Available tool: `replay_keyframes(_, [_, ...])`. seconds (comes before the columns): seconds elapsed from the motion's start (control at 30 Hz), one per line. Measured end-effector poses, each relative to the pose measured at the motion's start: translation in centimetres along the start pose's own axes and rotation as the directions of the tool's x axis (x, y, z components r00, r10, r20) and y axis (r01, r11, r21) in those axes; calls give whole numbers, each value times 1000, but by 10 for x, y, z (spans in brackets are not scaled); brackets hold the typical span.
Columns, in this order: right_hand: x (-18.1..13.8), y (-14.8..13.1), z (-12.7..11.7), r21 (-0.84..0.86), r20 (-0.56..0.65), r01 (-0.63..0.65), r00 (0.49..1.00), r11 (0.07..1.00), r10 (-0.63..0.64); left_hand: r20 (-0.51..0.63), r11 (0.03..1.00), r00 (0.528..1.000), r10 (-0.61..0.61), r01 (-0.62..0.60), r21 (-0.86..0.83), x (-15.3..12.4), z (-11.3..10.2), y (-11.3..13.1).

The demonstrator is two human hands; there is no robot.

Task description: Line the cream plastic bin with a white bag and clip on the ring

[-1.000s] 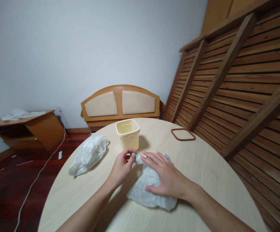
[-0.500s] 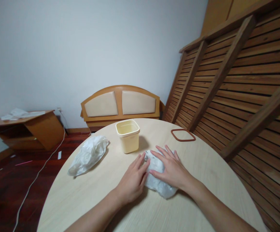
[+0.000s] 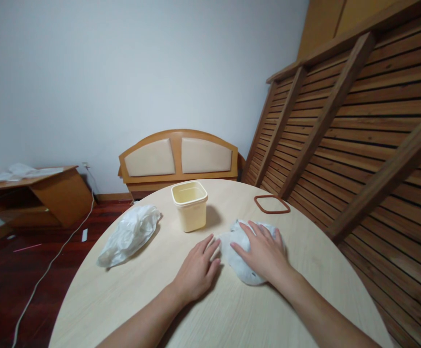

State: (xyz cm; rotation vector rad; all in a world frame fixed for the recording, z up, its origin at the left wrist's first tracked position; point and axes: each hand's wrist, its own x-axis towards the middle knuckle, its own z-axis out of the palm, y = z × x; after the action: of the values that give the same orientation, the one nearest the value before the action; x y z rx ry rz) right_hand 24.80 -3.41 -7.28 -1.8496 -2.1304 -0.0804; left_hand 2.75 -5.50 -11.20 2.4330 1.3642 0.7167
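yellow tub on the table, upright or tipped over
Upright: the yellow tub stands on its base on the table, its open rim facing up.

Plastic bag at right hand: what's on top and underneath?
The right hand rests on the plastic bag, which lies on the round table; anything between bag and table is hidden from view.
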Motion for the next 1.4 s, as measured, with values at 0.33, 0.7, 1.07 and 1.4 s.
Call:
replay_keyframes(0.33, [-1, 25, -15, 151, 166, 374, 903, 915, -397, 43, 996, 998, 37, -40, 79, -2, 2, 2])
replay_keyframes(0.7, [19, 32, 4, -281, -111, -59, 993, 958, 28, 100, 994, 995, 7, -18, 111, -2, -3, 6])
replay_keyframes(1.07, [26, 49, 14, -350, -60, -19, 998, 936, -3, 125, 993, 992, -4, -11, 115, -1, -4, 7])
replay_keyframes(1.4, [38, 58, 16, -317, -169, 5, 984, 949, -62, 157, 993, 988, 1, -20, 119, -3, -9, 7])
